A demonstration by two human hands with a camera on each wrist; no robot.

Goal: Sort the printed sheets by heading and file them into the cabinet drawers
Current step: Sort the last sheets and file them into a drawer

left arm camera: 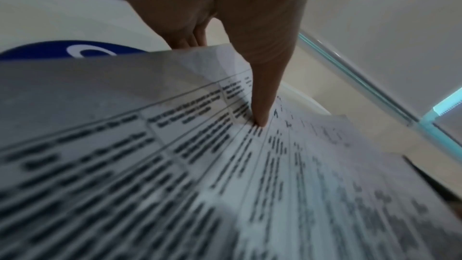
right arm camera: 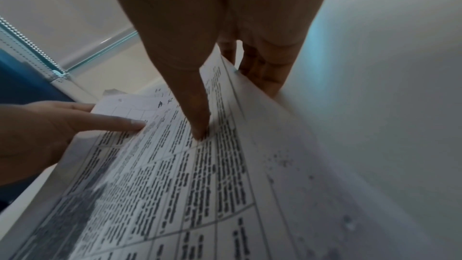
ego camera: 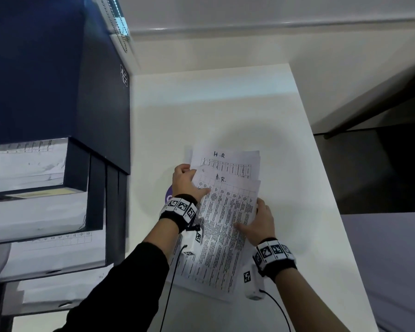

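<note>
A printed sheet headed "A.R." (ego camera: 225, 224) is lifted slightly off the stack on the white table (ego camera: 225, 104). My left hand (ego camera: 187, 183) pinches its upper left edge, with the thumb (left arm camera: 262, 96) on top and the fingers underneath. My right hand (ego camera: 261, 221) pinches its right edge, thumb (right arm camera: 195, 106) on the print and fingers (right arm camera: 262, 70) below. Under it a sheet headed "H.R." (ego camera: 228, 161) shows on the stack. The dark blue cabinet (ego camera: 58, 92) stands at the left with several drawers pulled out, and papers lie in the top drawer (ego camera: 27, 164).
A round blue sticker or disc (ego camera: 169, 196) lies on the table under my left hand. The table's right edge (ego camera: 321, 164) drops to a dark gap, with a grey surface (ego camera: 393, 259) beyond. A blind chain (ego camera: 120, 20) hangs behind the cabinet.
</note>
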